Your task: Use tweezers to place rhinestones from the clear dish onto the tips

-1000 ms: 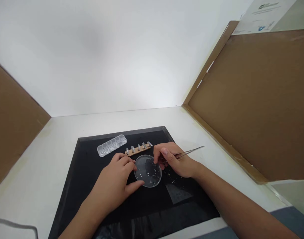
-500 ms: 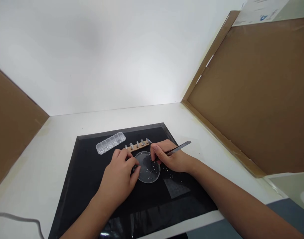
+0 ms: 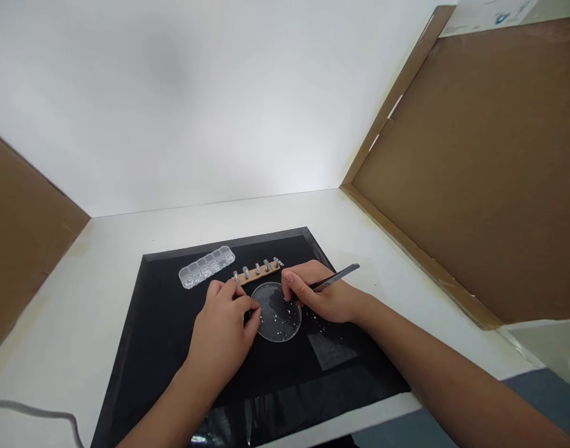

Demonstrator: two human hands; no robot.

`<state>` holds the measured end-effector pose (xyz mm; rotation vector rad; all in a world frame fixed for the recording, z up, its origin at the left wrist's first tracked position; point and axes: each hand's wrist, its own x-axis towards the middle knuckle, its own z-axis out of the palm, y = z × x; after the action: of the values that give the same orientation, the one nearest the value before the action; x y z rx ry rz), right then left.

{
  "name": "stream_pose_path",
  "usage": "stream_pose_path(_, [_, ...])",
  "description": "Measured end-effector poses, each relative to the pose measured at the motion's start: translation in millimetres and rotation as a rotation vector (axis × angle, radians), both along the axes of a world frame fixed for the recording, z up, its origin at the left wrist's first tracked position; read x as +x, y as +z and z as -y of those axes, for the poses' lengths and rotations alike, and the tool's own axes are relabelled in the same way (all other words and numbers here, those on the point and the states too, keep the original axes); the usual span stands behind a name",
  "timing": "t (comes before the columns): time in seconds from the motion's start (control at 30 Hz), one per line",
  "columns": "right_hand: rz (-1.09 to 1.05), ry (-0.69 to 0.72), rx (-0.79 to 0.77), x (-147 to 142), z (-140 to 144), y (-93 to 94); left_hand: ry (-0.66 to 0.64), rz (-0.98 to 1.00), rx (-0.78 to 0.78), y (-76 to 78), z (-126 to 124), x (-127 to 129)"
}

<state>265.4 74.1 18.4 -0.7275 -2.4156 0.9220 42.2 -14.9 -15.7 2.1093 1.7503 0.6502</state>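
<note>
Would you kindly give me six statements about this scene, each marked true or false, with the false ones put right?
1. The right hand holds slim grey metal tweezers. True.
2. The left hand is at the left edge of a clear round dish that has tiny pale bits in it. True.
3. The dish rests on bare white tabletop. False: it rests on a black rectangular mat.
4. A tan strip bearing a row of greyish pieces lies beyond the dish, with a clear oblong compartment case to its left. True.
5. The case lies nearer the person than the dish. False: it lies farther away.
6. No bits lie outside the dish. False: some lie on the mat, to its right.
</note>
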Motion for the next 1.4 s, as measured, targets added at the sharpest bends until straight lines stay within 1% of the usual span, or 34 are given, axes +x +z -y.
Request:
stream_pose_path(0.13, [-0.012,0.011,0.022,1,0,2.1,-0.017,0.004,0.013,1.6,0,-4])
stream_pose_path(0.37, [-0.036,0.012,0.029,5,-1,4.6,0.004,0.059,-0.004,4.7,-1,-14])
stream_pose_path(0.53, [-0.017,-0.004,0.009,5,-1,5.1,-0.047,0.086,0.006,5.5,0,-13])
stream_pose_path(0.77, [0.017,0.115,-0.037,1,0,7.6,-0.121,0.046,0.012,9.8,4,-11])
stream_pose_path(0.87, [0.036,0.121,-0.068,-1,1,5.9,-0.134,0.027,0.001,10.5,4,-11])
stream_pose_path(1.0, [0.035,0.111,-0.116,-2,1,2.8,-0.119,0.012,0.017,9.0,4,-13])
stream_pose_path(1.1, [0.022,0.098,-0.121,-1,1,1.7,-0.13,0.019,0.045,7.4,4,-14])
stream_pose_path(1.4, [-0.029,-0.003,-0.039,2,-1,6.0,-0.218,0.134,0.16,5.1,6,-6])
